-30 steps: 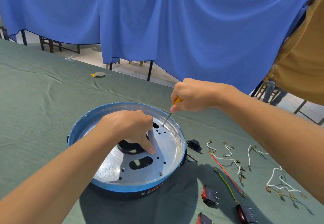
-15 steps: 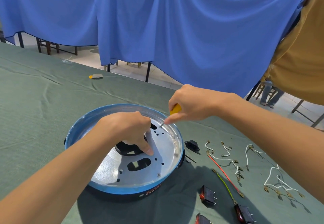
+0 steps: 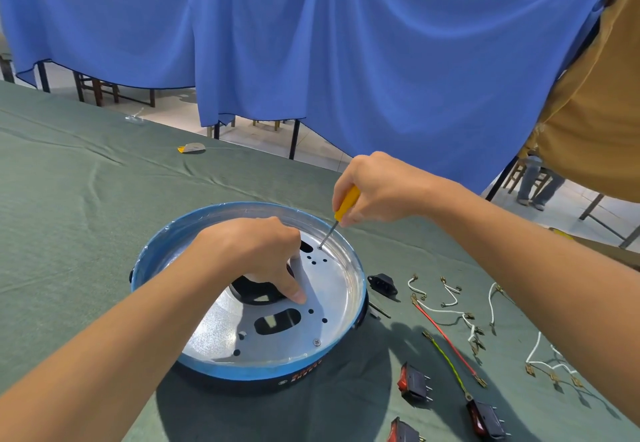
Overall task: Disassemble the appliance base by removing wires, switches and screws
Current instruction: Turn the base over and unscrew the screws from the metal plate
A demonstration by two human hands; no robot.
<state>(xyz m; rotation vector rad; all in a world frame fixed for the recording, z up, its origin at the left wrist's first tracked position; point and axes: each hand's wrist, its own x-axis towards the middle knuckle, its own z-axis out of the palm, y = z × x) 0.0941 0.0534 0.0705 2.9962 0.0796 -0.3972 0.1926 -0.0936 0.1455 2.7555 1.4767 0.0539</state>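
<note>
One right hand tips its screwdriver steeper.

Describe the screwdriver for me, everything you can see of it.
The screwdriver is small, with a yellow, plastic-looking handle and a thin bare metal shaft. The right hand grips the handle and hides its upper end. The tool stands tilted, handle up and to the right. Its tip is down at the far side of the silver plate inside the appliance base, at a small hole or screw; which one cannot be told.
</note>
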